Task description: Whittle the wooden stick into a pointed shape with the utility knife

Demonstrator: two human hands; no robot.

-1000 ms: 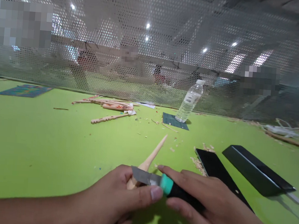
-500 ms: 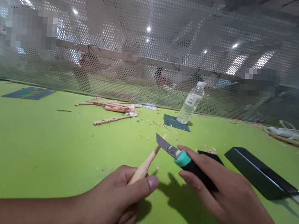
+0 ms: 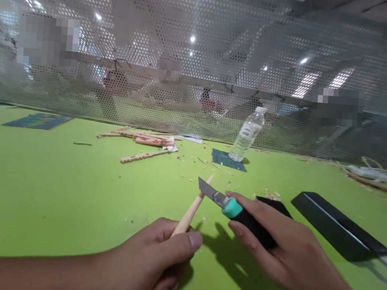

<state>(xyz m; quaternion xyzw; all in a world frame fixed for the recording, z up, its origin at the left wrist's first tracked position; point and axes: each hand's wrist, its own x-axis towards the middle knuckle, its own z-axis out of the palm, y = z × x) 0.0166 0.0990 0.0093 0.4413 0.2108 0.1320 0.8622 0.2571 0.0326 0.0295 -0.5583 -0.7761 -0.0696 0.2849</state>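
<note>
My left hand (image 3: 157, 258) is closed round the thick end of a pale tapered wooden stick (image 3: 191, 209), which points up and away over the green table (image 3: 42, 195). My right hand (image 3: 282, 246) grips a utility knife (image 3: 232, 208) with a black handle and a teal collar. Its grey blade (image 3: 208, 190) rests against the thin upper part of the stick, just below the tip.
Carved wooden sticks (image 3: 140, 145) and shavings lie further back. A plastic water bottle (image 3: 247, 135) stands on a dark mat (image 3: 227, 159). Two black flat pieces (image 3: 337, 225) lie at right. A perforated mesh screen (image 3: 199, 74) borders the far edge; people are behind it.
The knife slid from the stick's thick base near my left thumb up toward its tip. In the last half second it eased slightly back and left.
</note>
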